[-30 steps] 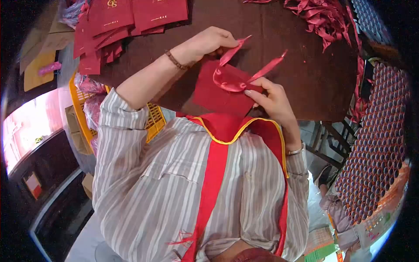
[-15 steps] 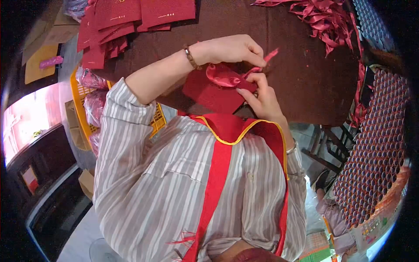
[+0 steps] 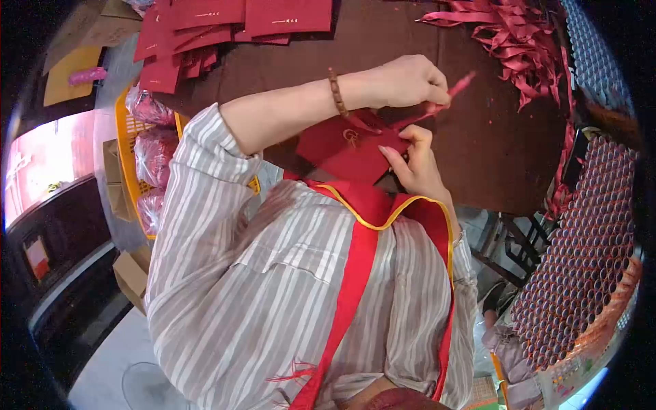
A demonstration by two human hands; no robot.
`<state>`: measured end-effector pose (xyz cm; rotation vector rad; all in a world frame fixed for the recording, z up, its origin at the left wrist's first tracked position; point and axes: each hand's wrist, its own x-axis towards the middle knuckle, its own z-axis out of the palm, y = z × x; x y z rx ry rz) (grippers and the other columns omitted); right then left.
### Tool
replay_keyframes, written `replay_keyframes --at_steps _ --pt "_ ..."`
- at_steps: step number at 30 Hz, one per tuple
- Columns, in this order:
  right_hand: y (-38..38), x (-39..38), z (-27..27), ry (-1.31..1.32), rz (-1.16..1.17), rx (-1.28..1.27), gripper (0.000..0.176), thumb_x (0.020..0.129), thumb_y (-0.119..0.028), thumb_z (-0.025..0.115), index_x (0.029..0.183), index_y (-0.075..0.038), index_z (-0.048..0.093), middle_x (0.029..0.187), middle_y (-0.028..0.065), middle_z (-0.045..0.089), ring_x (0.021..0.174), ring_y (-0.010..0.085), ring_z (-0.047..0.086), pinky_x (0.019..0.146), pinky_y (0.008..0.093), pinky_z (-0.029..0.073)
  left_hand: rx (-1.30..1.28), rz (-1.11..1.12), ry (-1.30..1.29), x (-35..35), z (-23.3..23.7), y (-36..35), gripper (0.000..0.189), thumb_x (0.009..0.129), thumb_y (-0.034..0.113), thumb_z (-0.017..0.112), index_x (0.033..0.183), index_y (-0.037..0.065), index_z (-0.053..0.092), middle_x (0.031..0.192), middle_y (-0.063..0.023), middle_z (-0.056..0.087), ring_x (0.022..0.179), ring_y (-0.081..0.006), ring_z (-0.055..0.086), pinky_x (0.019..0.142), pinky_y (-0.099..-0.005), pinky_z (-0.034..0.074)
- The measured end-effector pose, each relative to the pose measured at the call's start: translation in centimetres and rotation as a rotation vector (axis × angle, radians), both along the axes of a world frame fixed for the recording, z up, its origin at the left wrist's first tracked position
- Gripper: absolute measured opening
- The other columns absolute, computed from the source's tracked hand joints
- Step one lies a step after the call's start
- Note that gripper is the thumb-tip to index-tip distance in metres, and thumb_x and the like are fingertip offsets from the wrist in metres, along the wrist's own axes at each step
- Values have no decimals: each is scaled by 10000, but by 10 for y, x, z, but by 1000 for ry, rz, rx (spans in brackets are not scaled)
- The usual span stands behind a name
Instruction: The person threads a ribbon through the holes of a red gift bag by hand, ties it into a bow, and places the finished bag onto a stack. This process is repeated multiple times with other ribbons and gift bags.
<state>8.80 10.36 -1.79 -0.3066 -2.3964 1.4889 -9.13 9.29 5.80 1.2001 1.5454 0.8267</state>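
Note:
A dark red card-like piece (image 3: 342, 150) with a gold emblem lies at a tilt over the near edge of the brown table (image 3: 478, 150). My right hand (image 3: 418, 164) grips its right edge between thumb and fingers. Beyond it, my left hand (image 3: 417, 83), with a beaded bracelet at the wrist, pinches a red ribbon (image 3: 461, 85) whose free end sticks out past the fingertips. The ribbon runs back from there to the top of the red piece. My left wrist and fingers partly cover it.
Stacked red printed pieces (image 3: 287, 17) lie at the back left, and a heap of loose red ribbons (image 3: 523, 55) at the back right. A yellow basket (image 3: 123, 137) holds wrapped red bundles at the left. Rows of small round items (image 3: 581, 253) stand at the right.
My left hand has moved right, drawing the ribbon away from the red piece. The ribbon loop over the piece has shrunk, and the gold emblem now shows. The view has shifted slightly.

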Motion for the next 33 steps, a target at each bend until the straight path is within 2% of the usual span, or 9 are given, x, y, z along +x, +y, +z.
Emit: replay_keyframes --at_steps 5,7,9,10,16,21,27,29,33 --pt "-2 1 -15 -17 -99 -263 444 819 -55 645 1114 -32 314 951 82 478 740 110 519 600 248 445 277 242 247 -29 2 -36 191 868 182 560 917 -1 589 773 -39 612 733 -93 571 653 -252 468" --pt "0 0 -4 -107 -104 -230 449 825 -43 631 1133 -35 305 968 88 482 759 112 527 611 246 448 228 212 301 -31 10 -63 176 851 174 576 908 8 591 792 -58 614 748 -143 590 672 -279 476" --pt "0 -1 -3 -202 -100 -196 454 830 -32 618 1152 -37 297 985 95 486 778 114 535 621 244 452 443 123 638 -23 -10 -89 148 819 160 604 896 33 602 777 -73 601 757 -220 583 690 -321 465" --pt "0 -3 -9 -141 -93 -248 466 831 -33 616 1165 -37 291 985 97 495 789 116 542 628 241 454 458 90 667 -14 -15 -101 134 787 166 631 882 73 616 804 -76 588 791 -260 558 700 -360 430" --pt "-7 -9 -2 -64 -68 -336 468 830 -38 612 1175 -32 294 953 90 533 801 115 556 641 231 454 718 192 1127 19 -49 -123 207 665 172 638 870 145 627 884 12 554 851 -187 532 725 -362 368" --pt "-13 -13 20 -206 -137 -292 418 824 -41 607 1173 -31 377 946 85 571 809 104 560 656 229 450 753 177 1176 22 -65 -130 254 647 174 605 899 156 636 902 11 558 864 -178 529 743 -380 357" --pt "-12 -13 12 -28 -131 -154 285 850 -82 568 1129 -34 540 987 86 613 859 120 570 737 238 440 613 231 1134 33 -67 -142 273 668 149 607 940 144 633 909 -5 545 886 -193 519 749 -398 339" --pt "-12 -13 21 -115 -126 -236 237 855 -75 561 1086 -24 569 984 92 623 882 126 576 775 244 437 630 417 879 26 -67 -142 258 698 94 604 950 139 633 922 -14 558 910 -217 520 781 -405 337" --pt "-12 -13 17 -63 -94 -201 243 858 -72 558 1096 -24 565 988 93 627 885 135 582 787 254 442 463 725 746 5 -50 -131 133 779 118 611 907 129 645 884 -47 585 878 -237 534 772 -389 354"
